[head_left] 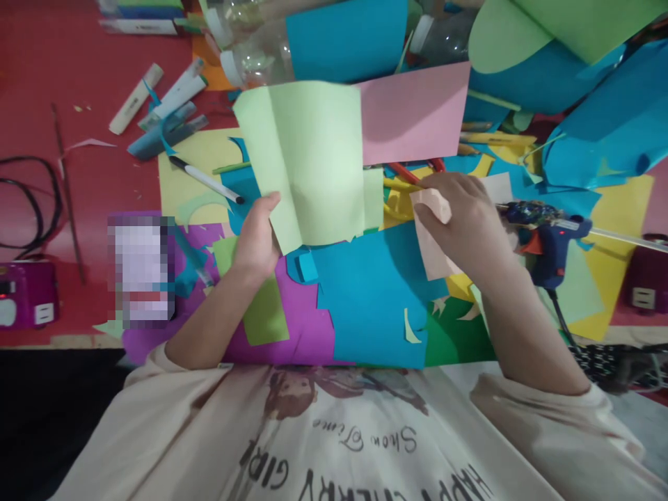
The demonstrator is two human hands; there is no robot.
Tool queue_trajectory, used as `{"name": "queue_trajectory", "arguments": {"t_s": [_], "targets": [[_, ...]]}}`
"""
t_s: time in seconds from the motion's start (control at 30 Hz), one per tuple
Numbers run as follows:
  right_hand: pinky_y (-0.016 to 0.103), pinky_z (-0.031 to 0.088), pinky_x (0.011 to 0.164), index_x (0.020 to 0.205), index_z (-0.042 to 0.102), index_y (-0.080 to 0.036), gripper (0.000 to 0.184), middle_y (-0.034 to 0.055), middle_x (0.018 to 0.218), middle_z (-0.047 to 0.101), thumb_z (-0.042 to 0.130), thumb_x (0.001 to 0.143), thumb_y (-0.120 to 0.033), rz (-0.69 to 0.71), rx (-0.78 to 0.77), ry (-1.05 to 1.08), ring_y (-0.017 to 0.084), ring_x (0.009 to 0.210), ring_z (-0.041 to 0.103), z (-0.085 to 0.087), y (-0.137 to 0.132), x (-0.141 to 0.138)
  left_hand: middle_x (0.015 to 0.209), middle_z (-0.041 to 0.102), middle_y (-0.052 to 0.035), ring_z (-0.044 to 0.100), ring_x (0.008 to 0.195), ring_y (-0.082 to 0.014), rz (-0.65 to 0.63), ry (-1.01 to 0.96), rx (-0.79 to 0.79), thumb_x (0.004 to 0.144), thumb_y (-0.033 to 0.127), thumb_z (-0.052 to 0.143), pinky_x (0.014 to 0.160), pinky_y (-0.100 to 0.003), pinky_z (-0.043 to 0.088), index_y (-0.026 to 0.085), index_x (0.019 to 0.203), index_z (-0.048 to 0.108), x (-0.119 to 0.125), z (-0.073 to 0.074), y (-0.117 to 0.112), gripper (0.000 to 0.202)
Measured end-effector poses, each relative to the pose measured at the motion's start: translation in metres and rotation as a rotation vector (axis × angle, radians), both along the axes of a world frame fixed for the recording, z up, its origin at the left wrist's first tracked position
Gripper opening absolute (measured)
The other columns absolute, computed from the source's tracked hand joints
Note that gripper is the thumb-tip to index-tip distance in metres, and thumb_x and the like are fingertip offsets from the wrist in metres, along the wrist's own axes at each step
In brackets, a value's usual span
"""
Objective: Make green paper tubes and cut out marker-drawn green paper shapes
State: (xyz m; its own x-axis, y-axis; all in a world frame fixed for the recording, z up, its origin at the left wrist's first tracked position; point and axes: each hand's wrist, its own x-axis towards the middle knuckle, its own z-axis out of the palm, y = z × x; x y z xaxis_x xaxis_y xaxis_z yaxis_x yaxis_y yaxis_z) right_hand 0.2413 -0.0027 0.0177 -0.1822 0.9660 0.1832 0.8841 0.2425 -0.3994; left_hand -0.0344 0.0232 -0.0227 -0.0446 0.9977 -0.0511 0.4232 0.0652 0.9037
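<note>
My left hand (257, 236) is closed on the lower left edge of a creased light green paper sheet (313, 160), holding it up over the table. My right hand (462, 219) is closed on a small pale pink paper piece (433, 247), just right of the green sheet. Below both hands lie a blue paper sheet (373, 299) and a purple sheet (307, 327) on the table.
A blue glue gun (547, 240) lies right of my right hand. A pink sheet (415, 111), large blue and green rolled papers (547, 62), markers (172, 97), a pen (206, 179), plastic bottles (250, 49), black cable (31, 202) and a purple power strip (26, 296) crowd the red table (52, 90).
</note>
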Motion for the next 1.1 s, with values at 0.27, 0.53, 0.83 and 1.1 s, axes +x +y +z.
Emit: {"name": "queue_trajectory", "arguments": {"t_s": [0.27, 0.53, 0.83, 1.1], "targets": [[0.035, 0.052, 0.070, 0.121, 0.056, -0.015, 0.044, 0.0124, 0.095, 0.066, 0.054, 0.079, -0.004, 0.062, -0.057, -0.299, 0.029, 0.089, 0.065, -0.020, 0.056, -0.021, 0.088, 0.072, -0.0019, 0.068, 0.098, -0.0196, 0.034, 0.023, -0.034, 0.093, 0.027, 0.016, 0.084, -0.034, 0.056, 0.025, 0.121, 0.060, 0.003, 0.008, -0.003, 0.052], [0.035, 0.050, 0.071, 0.133, 0.048, -0.010, 0.065, 0.0145, 0.106, 0.066, 0.071, 0.075, -0.029, 0.060, -0.190, -0.254, 0.036, 0.102, 0.065, -0.013, 0.077, -0.028, 0.090, 0.071, 0.0005, 0.068, 0.102, -0.0177, 0.084, -0.019, 0.002, 0.093, 0.027, 0.019, 0.082, -0.031, 0.058, 0.033, 0.122, 0.056, 0.005, 0.013, -0.003, 0.048], [0.030, 0.053, 0.061, 0.134, 0.051, -0.017, 0.061, 0.0066, 0.091, 0.071, 0.072, 0.077, -0.012, 0.057, -0.550, -0.106, 0.018, 0.070, 0.068, 0.043, 0.093, -0.032, 0.095, 0.073, 0.0016, 0.068, 0.104, -0.0210, 0.033, 0.062, 0.036, 0.089, 0.030, 0.039, 0.079, -0.033, 0.059, 0.035, 0.122, 0.056, 0.004, 0.012, -0.002, 0.038], [0.015, 0.043, 0.047, 0.074, 0.056, -0.012, 0.025, -0.0132, 0.052, 0.057, 0.048, 0.083, 0.009, -0.107, -0.829, 0.578, 0.000, 0.039, 0.053, 0.084, 0.079, -0.009, 0.094, 0.073, 0.0000, 0.066, 0.107, -0.0181, 0.079, -0.006, 0.000, 0.095, 0.032, 0.030, 0.077, -0.030, 0.060, 0.034, 0.120, 0.056, -0.004, 0.006, -0.001, 0.037]]}}
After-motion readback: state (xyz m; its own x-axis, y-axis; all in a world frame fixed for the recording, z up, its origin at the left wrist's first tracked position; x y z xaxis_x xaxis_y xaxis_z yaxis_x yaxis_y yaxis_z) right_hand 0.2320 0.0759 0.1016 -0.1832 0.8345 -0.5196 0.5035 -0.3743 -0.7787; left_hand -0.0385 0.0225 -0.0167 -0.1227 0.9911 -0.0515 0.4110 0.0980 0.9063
